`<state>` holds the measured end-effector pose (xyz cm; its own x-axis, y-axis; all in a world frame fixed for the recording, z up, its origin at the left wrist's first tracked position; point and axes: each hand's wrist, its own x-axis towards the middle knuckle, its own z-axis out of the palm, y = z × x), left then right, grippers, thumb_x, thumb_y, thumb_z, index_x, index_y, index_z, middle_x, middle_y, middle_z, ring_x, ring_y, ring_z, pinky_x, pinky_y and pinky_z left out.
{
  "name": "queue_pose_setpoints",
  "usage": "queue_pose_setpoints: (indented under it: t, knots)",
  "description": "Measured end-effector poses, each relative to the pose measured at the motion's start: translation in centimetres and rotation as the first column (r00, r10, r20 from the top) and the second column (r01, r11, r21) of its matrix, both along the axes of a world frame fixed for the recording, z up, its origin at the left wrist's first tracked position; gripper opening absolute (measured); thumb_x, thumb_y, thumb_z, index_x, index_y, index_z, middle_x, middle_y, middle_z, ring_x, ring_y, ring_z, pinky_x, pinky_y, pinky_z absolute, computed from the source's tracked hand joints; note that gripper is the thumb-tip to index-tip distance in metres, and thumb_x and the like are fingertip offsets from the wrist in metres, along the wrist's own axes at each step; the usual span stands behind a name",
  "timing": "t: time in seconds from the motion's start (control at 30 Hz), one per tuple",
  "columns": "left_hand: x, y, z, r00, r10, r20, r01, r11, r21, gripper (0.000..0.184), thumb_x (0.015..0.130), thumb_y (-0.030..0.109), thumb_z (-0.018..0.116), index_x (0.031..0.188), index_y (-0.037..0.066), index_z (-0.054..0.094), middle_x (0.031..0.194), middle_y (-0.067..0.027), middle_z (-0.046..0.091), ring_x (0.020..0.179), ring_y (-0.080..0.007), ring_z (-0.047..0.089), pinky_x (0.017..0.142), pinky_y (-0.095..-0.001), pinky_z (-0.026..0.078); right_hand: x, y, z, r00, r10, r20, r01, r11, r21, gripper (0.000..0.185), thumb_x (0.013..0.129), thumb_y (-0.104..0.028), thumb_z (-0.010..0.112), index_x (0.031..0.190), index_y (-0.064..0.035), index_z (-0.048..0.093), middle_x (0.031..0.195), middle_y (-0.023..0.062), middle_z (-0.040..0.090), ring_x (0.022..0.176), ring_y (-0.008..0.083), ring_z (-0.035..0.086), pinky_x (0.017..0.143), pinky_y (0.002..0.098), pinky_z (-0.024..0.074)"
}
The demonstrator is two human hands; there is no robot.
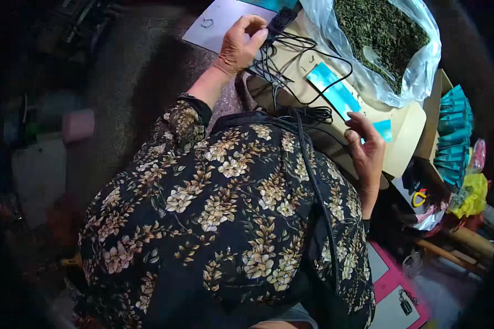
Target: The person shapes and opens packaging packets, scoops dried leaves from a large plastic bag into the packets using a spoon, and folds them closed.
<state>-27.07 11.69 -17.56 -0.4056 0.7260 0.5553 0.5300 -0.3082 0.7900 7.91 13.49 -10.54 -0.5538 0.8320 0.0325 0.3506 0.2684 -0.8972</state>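
Observation:
My left hand (pixel 242 45) is at the top centre, its fingers bent and its thumb apart from them, beside a black bundle (pixel 281 21). No held object shows in it. Thin black cables (pixel 271 74) spread in loops below the bundle over a pale board (pixel 406 134). My right hand (pixel 369 151) is at the board's lower edge with thumb and fingers parted and nothing visible between them. Its fingertips are near a long blue packet (pixel 333 89) and a smaller blue piece (pixel 382 130).
A clear plastic bag (pixel 429 66) of dark green dried leaves (pixel 379 38) lies at the top right. Right of it, a cardboard box (pixel 429 129) holds several teal packets (pixel 454 137). A yellow-handled tool (pixel 419 198) and a yellow bag (pixel 471 198) are lower right.

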Motion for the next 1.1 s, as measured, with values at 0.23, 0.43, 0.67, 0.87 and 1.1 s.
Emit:
queue_pose_setpoints:
  t: [0.23, 0.43, 0.67, 0.87, 1.1]
  knots:
    - [1.5, -0.8, 5.0, 0.994, -0.044, -0.104, 0.048, 0.998, 0.037, 0.017, 0.083, 0.006, 0.065, 0.1, 0.001, 0.061, 0.089, -0.011, 0.062, 0.083, -0.023, 0.064, 0.076, -0.0316, 0.051, 1.1, 1.8, 1.4, 0.985, -0.164, -0.044, 0.167, 0.984, 0.068, 0.026, 0.087, -0.004, 0.061, 0.113, -0.0002, 0.064, 0.093, 0.0083, 0.068, 0.087, 0.0135, 0.063, 0.081, 0.0281, 0.0501]
    - [7.5, 0.4, 8.0, 0.879, -0.395, -0.266, 0.423, 0.904, 0.056, 0.02, 0.084, 0.008, 0.067, 0.102, 0.003, 0.061, 0.09, -0.0066, 0.063, 0.086, -0.0187, 0.062, 0.076, -0.0313, 0.05, 3.2, 3.0, -0.7, 0.956, -0.294, -0.018, 0.294, 0.948, 0.126, 0.028, 0.087, -0.006, 0.062, 0.114, 0.0012, 0.063, 0.097, 0.0088, 0.067, 0.088, 0.0144, 0.061, 0.081, 0.0281, 0.0491]
    - [13.2, 2.1, 10.3, 0.572, -0.732, -0.37, 0.744, 0.653, -0.143, 0.026, 0.08, 0.016, 0.07, 0.103, 0.009, 0.062, 0.084, -0.0104, 0.062, 0.081, -0.0239, 0.063, 0.073, -0.0339, 0.051, 7.7, 4.5, -3.7, 0.734, -0.638, 0.232, 0.488, 0.734, 0.472, 0.042, 0.076, -0.018, 0.072, 0.114, -0.0018, 0.063, 0.103, 0.0142, 0.064, 0.087, 0.0265, 0.062, 0.08, 0.0358, 0.0504]
    - [13.9, -0.2, 15.1, 0.468, -0.884, -0.001, 0.882, 0.467, 0.064, 0.045, 0.077, 0.021, 0.075, 0.114, 0.004, 0.055, 0.098, -0.0115, 0.062, 0.076, -0.0211, 0.06, 0.068, -0.0291, 0.051, 7.3, 5.4, -3.5, 0.64, -0.572, 0.513, 0.247, 0.785, 0.568, 0.054, 0.069, -0.028, 0.075, 0.115, -0.0053, 0.059, 0.114, 0.0175, 0.055, 0.108, 0.0368, 0.05, 0.093, 0.0448, 0.0427]
    - [20.4, -4.9, 19.4, 0.498, -0.865, 0.066, 0.83, 0.497, 0.253, 0.062, 0.081, 0.023, 0.074, 0.13, -0.003, 0.047, 0.113, -0.0146, 0.056, 0.098, -0.0198, 0.057, 0.074, -0.0305, 0.049, 8.0, 5.1, -3.4, 0.657, -0.529, 0.537, 0.268, 0.829, 0.49, 0.053, 0.066, -0.029, 0.075, 0.113, -0.0088, 0.06, 0.113, 0.0167, 0.055, 0.108, 0.0367, 0.05, 0.093, 0.0451, 0.0427]
